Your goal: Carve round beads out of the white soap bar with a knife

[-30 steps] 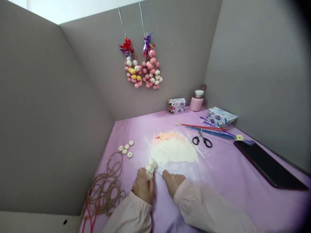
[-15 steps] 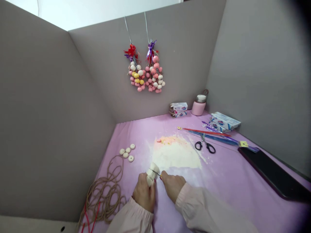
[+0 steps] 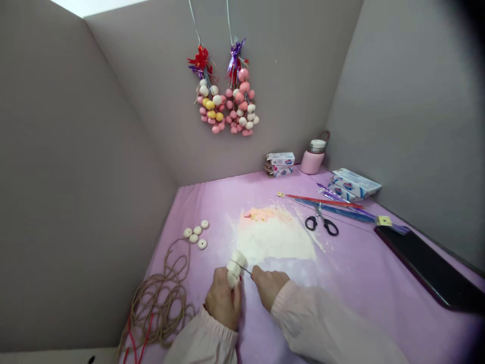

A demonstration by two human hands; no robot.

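Note:
My left hand (image 3: 224, 298) is closed around the lower end of a carved white soap piece (image 3: 238, 260), which is upright but tilted, with a rounded top and a groove below it. Opposite it, my right hand (image 3: 270, 285) pinches a thin-bladed carving knife (image 3: 245, 270). The blade lies against the soap at the groove; the handle is mostly hidden in my fingers. Just beyond both hands spreads a patch of white shavings (image 3: 276, 240), pink and yellow at its far edge. Several round white beads (image 3: 194, 238) with holes lie to the left.
Brown cord (image 3: 161, 308) is coiled at the left. Scissors (image 3: 321, 220), red and blue ribbons (image 3: 333, 207), a black phone-like slab (image 3: 424, 268) and boxes (image 3: 356, 183) lie right. A pink jar (image 3: 312, 159) stands at the back. Bead strings (image 3: 242, 103) hang on the grey partition (image 3: 299, 76).
The head view has tilted slightly down, so the wall items sit higher in the picture. Both hands keep their grips, and the blade is still at the groove in the soap.

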